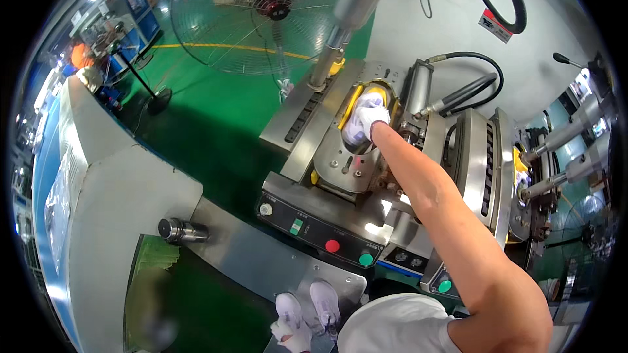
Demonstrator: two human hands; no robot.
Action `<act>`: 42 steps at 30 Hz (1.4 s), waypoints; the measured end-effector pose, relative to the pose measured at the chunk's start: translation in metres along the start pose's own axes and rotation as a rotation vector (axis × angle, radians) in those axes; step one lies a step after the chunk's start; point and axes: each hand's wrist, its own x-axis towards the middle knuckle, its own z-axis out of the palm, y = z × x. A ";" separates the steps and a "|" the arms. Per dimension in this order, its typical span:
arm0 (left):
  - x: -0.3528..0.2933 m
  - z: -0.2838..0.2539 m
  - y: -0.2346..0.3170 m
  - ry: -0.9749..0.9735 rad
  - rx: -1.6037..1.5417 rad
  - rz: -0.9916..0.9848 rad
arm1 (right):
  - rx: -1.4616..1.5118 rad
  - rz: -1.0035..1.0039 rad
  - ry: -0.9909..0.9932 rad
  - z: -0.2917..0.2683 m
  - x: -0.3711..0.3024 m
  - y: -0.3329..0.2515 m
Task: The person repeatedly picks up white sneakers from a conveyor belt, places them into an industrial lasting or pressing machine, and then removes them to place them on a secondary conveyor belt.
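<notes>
My right hand (371, 118), in a white glove, reaches into the press's oval well and is closed on a pale lavender-white shoe (354, 132). Yellow pads (351, 106) flank that shoe inside the metal fixture (335, 160). At the lower edge my left hand (294, 338), gloved as well, is closed at the near end of a white shoe (288, 305). Its glove hides part of that shoe. Beside it, another white shoe (324, 302) rests on the metal shelf. How the fingers lie under each glove is only partly visible.
A control panel with a red button (332, 246) and a green button (366, 259) fronts the press. Above the fixture hangs a steel cylinder (327, 59). A metal flask (183, 230) lies on the ledge. A large fan (271, 3) stands beyond; a second press station is at right.
</notes>
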 end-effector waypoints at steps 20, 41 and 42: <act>-0.030 0.078 -0.030 0.005 -0.711 -0.311 | -0.199 -0.035 -0.024 -0.019 -0.015 -0.025; -0.008 0.038 -0.030 -0.101 -0.716 -0.131 | -0.973 -1.062 -0.310 -0.129 -0.406 0.164; -0.010 0.044 -0.035 -0.084 -0.715 -0.090 | -0.890 -1.013 -0.341 -0.130 -0.410 0.165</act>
